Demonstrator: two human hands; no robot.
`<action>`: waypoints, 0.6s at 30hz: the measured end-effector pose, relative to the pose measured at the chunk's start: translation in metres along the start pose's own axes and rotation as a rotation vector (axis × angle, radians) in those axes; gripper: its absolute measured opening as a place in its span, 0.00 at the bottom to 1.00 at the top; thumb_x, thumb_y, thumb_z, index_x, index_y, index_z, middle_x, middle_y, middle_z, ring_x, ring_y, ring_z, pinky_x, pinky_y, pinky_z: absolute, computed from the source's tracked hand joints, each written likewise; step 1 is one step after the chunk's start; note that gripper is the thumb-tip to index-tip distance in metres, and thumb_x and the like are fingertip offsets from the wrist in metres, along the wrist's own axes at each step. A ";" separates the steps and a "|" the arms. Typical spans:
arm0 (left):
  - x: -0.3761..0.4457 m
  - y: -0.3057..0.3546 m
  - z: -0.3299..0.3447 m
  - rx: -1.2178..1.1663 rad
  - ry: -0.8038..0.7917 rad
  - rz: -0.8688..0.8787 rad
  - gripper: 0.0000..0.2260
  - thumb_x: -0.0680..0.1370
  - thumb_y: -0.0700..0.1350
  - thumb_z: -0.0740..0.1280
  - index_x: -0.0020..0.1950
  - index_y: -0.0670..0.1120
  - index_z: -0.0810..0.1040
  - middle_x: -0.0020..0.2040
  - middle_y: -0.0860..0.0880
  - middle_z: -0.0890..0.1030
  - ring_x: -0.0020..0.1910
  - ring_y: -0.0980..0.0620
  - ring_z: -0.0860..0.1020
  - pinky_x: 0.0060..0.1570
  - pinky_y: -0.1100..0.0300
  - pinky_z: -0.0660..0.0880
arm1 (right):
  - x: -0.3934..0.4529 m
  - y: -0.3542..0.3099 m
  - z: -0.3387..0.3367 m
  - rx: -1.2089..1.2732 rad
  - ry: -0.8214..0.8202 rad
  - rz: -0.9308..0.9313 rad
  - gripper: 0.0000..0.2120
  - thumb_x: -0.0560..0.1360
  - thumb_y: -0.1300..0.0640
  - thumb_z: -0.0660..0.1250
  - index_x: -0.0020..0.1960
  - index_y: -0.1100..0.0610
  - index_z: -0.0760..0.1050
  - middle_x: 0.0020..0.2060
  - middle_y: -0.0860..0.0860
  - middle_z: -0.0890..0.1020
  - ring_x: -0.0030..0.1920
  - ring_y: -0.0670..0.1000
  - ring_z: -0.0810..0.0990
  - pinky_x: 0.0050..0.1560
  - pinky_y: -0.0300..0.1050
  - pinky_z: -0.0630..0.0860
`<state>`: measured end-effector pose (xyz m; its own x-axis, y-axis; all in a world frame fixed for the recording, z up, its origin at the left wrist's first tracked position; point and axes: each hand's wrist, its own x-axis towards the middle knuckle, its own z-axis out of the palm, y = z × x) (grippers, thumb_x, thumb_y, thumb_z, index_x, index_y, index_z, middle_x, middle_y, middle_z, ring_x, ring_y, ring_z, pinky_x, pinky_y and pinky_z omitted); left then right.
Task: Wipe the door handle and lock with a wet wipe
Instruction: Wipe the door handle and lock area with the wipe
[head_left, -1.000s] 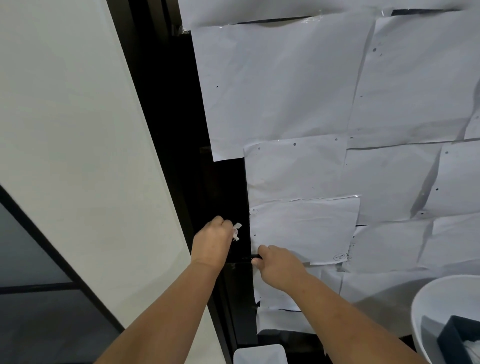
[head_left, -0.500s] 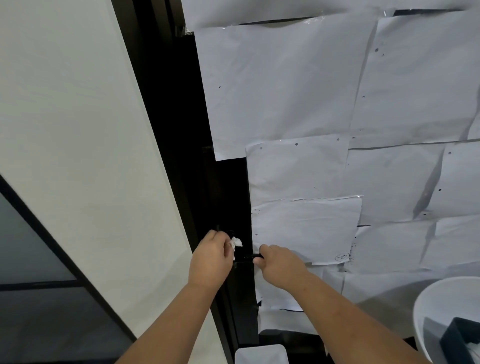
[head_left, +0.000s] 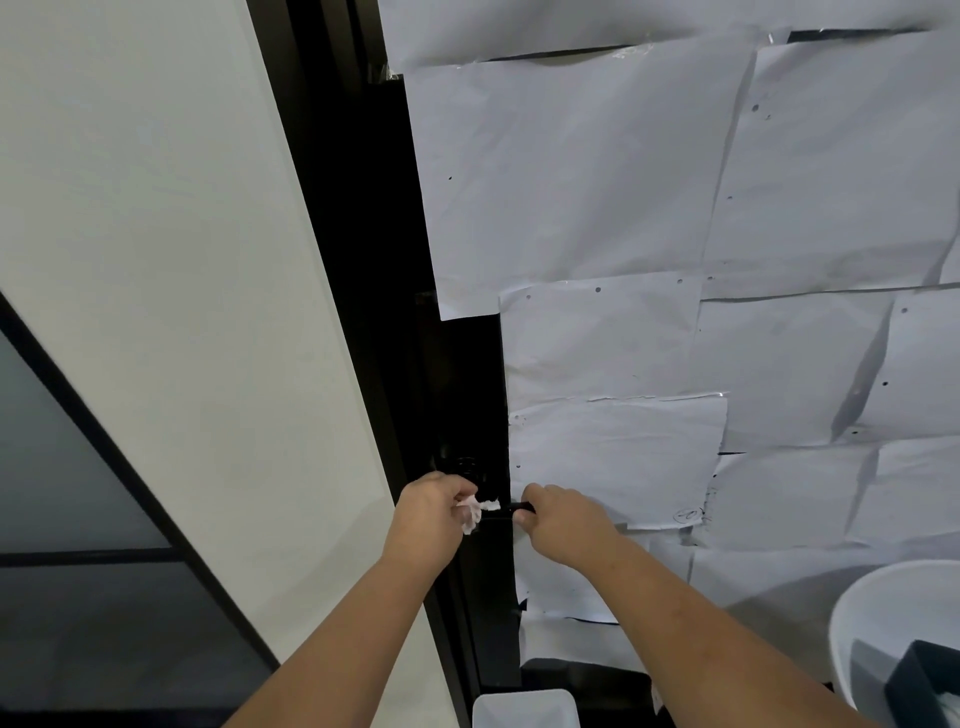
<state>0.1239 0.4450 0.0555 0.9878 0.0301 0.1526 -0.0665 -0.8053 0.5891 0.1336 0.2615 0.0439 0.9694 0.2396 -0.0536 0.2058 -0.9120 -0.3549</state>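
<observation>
A black door handle (head_left: 506, 510) sticks out sideways from the black door frame (head_left: 467, 395). My right hand (head_left: 563, 519) grips its right end. My left hand (head_left: 434, 512) is closed around a crumpled white wet wipe (head_left: 475, 509), which touches the handle's left part. Just above the wipe sits a round black lock (head_left: 465, 467), dark against the frame and hard to make out.
The door panel is covered with taped white paper sheets (head_left: 623, 208). A white wall (head_left: 156, 260) runs along the left. A white bin (head_left: 893, 639) holding a dark box stands at bottom right, and a small white container (head_left: 524, 709) sits below the handle.
My left hand with the wipe has moved down from beside the lock to the handle. My right hand has stayed on the handle's end.
</observation>
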 end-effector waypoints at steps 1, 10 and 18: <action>0.002 0.002 0.000 -0.007 -0.023 0.004 0.14 0.78 0.37 0.67 0.61 0.48 0.80 0.55 0.51 0.79 0.53 0.52 0.80 0.54 0.64 0.76 | 0.000 0.000 -0.002 0.037 0.001 0.016 0.13 0.79 0.46 0.56 0.59 0.51 0.69 0.51 0.51 0.78 0.53 0.55 0.75 0.49 0.50 0.69; -0.004 0.009 0.004 -0.012 0.047 0.172 0.06 0.73 0.41 0.74 0.47 0.50 0.82 0.42 0.55 0.79 0.39 0.61 0.77 0.41 0.73 0.73 | -0.003 -0.013 -0.007 0.157 0.065 -0.003 0.13 0.72 0.40 0.63 0.54 0.43 0.69 0.53 0.42 0.76 0.57 0.50 0.71 0.58 0.53 0.64; -0.006 0.007 0.005 -0.084 0.039 0.114 0.07 0.73 0.41 0.74 0.48 0.51 0.82 0.41 0.56 0.81 0.40 0.62 0.79 0.42 0.71 0.76 | 0.000 -0.019 -0.006 0.147 0.269 -0.046 0.03 0.73 0.50 0.62 0.45 0.47 0.73 0.44 0.44 0.77 0.50 0.49 0.75 0.52 0.48 0.63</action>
<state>0.1184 0.4363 0.0550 0.9670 -0.0342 0.2524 -0.1912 -0.7525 0.6302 0.1308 0.2771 0.0561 0.9642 0.1651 0.2075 0.2478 -0.8396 -0.4834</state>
